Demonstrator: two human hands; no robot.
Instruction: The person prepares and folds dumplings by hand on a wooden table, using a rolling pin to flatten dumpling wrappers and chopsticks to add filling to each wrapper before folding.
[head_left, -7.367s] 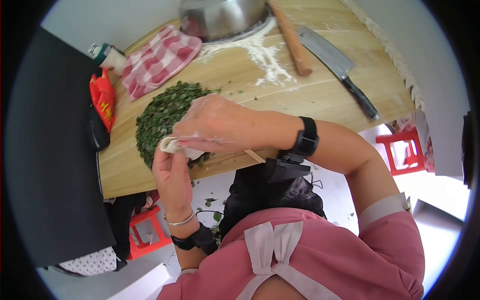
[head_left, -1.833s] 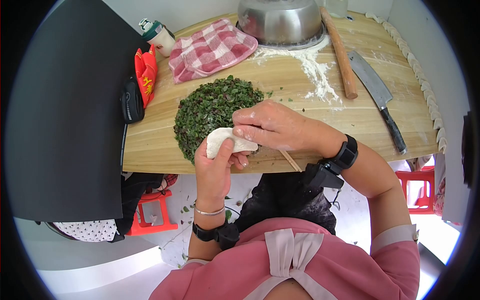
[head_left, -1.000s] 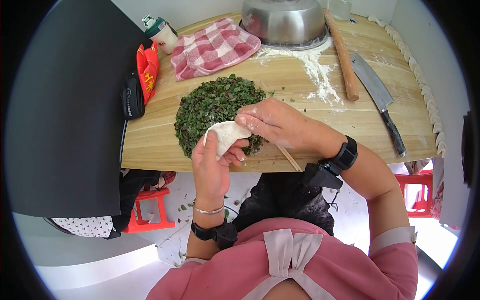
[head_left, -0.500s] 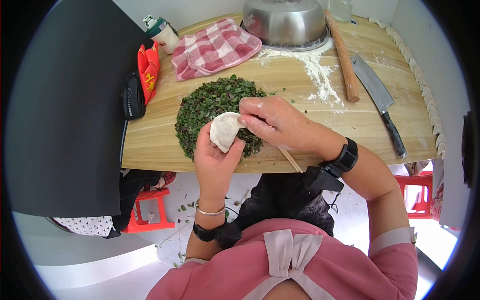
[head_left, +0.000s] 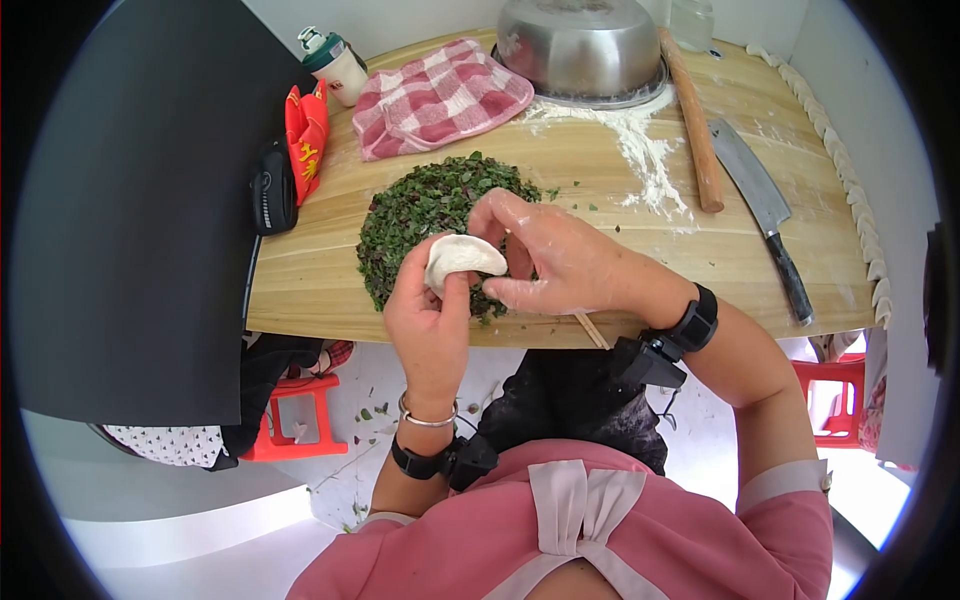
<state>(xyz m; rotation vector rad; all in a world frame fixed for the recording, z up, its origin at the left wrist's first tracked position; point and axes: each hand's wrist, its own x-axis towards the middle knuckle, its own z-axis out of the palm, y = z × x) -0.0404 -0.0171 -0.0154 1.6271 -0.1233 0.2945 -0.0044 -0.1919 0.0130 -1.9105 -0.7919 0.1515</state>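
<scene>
Black, a case [head_left: 273,190] stood at the wooden worktop's [head_left: 310,270] edge, well left of the left hand [head_left: 430,310] and farther from the person. Just right of the case, and also beyond that hand, were a red packet [head_left: 308,145] and a bottle [head_left: 342,75]. A checked cloth [head_left: 440,100] lay straight out past the left hand, well apart from it. Between cloth and hand, chopped greens [head_left: 410,210] were heaped, spreading in under both hands. The left hand was closed around dough [head_left: 465,255], pinching it between thumb and fingers above the greens. The dough curved like a half-moon, one end pointing towards the right hand [head_left: 560,255]. The right hand was partly open, thumb and fingers bent and parted about that end; whether they touched it could not be told. Chopsticks [head_left: 592,331] lay on the near side of the right hand, partly hidden by it. A steel bowl [head_left: 585,55] sat upturned well beyond the right hand, with loose flour [head_left: 650,165] between. Farther right of that hand lay a rolling pin [head_left: 692,120], then a cleaver [head_left: 755,180], then a row of dumplings [head_left: 842,160].
</scene>
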